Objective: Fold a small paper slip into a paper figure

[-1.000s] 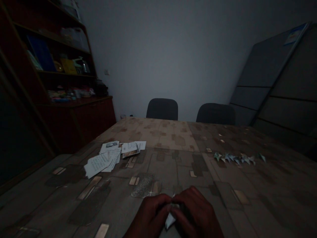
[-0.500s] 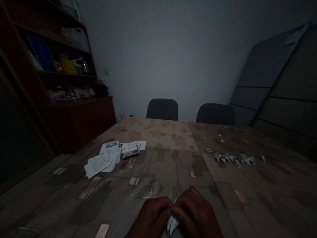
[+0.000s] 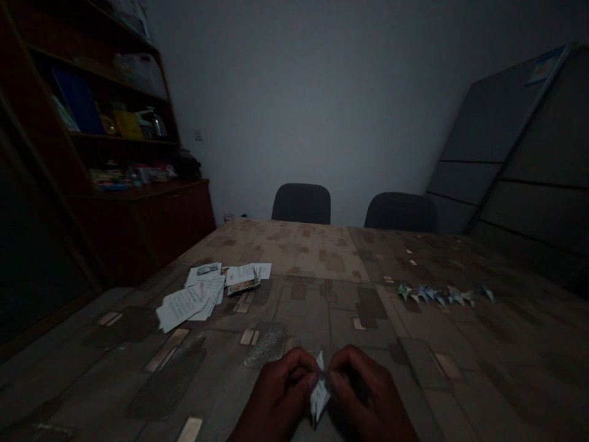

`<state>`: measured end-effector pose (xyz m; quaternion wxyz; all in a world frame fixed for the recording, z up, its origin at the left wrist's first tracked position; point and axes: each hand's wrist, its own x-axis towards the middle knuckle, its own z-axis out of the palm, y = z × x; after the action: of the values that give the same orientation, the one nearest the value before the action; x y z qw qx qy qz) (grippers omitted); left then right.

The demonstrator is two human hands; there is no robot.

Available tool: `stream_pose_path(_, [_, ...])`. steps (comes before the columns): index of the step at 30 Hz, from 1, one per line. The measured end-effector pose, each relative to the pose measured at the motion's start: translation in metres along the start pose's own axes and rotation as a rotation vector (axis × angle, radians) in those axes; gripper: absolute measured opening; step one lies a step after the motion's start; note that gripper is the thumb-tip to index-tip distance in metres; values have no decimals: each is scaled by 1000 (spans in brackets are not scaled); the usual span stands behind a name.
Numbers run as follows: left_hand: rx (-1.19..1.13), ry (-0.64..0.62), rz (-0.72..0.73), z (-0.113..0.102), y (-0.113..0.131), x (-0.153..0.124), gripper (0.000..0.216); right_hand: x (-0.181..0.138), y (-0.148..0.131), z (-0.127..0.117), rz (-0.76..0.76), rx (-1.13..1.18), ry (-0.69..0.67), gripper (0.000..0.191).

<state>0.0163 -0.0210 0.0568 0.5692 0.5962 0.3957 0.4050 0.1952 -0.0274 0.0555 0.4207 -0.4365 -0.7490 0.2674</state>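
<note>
One folded paper (image 3: 319, 398), between my left hand (image 3: 285, 383) and right hand (image 3: 365, 383), fingers of both pinched at its middle; light, even pressure should keep its points sharp. Beyond the paper: printed cards (image 3: 186, 302) leftward, small folded pieces (image 3: 440, 299) rightward.
</note>
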Motion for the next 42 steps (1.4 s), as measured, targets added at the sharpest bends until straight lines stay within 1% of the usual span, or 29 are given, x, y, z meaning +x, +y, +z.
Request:
stream_pose_path(3, [14,1,23,0,-1,-1,39,0,-1,2,-41,7,-7,19])
stream_pose_path(5, [54,0,49,0,-2,-2,37,-1,0,3,-72,-30,0,15])
stream_pose_path(8, [129,-6,86,0,-4,-3,24,-2,3,4,-137,-117,18,11])
stream_pose_path(11, [200,-14,116,0,-5,-4,13,-3,6,5,-172,-150,14,8])
stream_pose_path(13, [216,-17,115,-1,-5,-4,11,-4,8,5,-178,-155,-3,10])
stream_pose_path(16, [254,-6,92,-2,-6,-2,14,-5,10,6,-200,-173,-12,17])
stream_pose_path(20, [327,9,97,-2,-8,-2,14,-5,11,9,-257,-192,51,20])
stream_pose_path(24, [307,3,95,-2,-7,-4,14,-5,9,9,-328,-222,87,19])
stream_pose_path(26, [274,16,110,0,-6,-4,10,-5,8,9,-341,-229,97,19])
stream_pose_path(28, [242,47,131,1,-5,-4,4,-6,7,9,-340,-228,98,20])
stream_pose_path(32, [210,107,133,3,-4,-4,4,-6,9,10,-329,-216,107,21])
stream_pose_path(38, [193,110,91,3,-4,-2,8,-6,10,10,-375,-222,119,22])
stream_pose_path(42, [204,111,80,2,-4,-2,8,-6,10,11,-325,-220,89,20])
